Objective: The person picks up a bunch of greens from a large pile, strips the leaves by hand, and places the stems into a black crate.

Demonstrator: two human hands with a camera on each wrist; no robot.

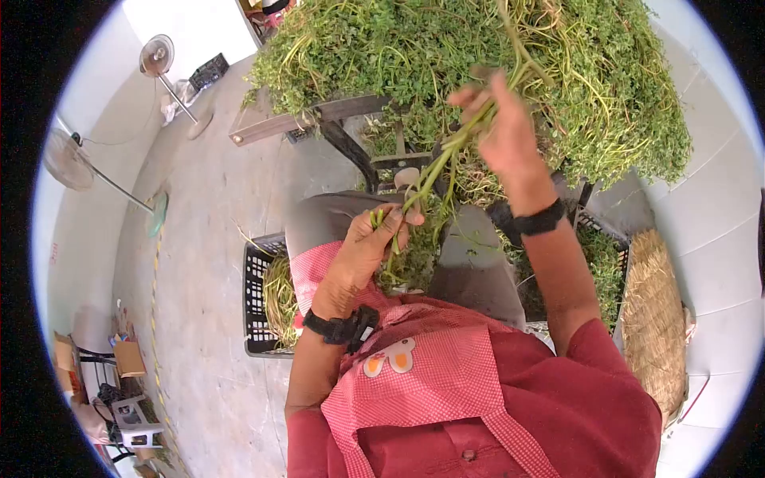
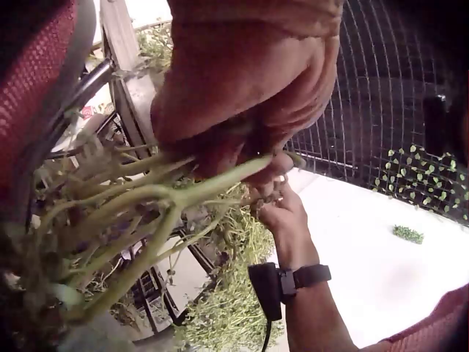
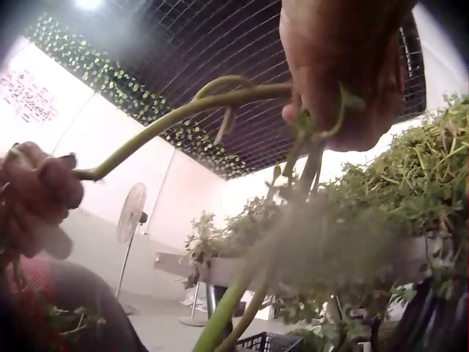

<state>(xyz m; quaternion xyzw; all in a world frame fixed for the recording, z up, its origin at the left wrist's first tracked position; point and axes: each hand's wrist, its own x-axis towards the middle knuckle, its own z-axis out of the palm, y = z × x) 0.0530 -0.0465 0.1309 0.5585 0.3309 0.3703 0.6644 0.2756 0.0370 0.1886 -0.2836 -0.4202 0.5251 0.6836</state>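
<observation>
A bundle of long green plant stems stretches between my two hands, slanting up to the right in the head view. My left hand grips its lower end close above the apron, with short stem ends poking out past the fingers. Farther up, my right hand, slightly blurred, holds the stems near the leafy heap. In the right wrist view one thick, bent stem spans the gap between the hands. Forked stems trail from the left hand in the left wrist view.
The leafy heap lies on a table with a metal-edged frame. At lower left, a black crate holds pale stems; another crate with greens stands on the right. Beside it lies a straw bundle. Standing fans are at far left.
</observation>
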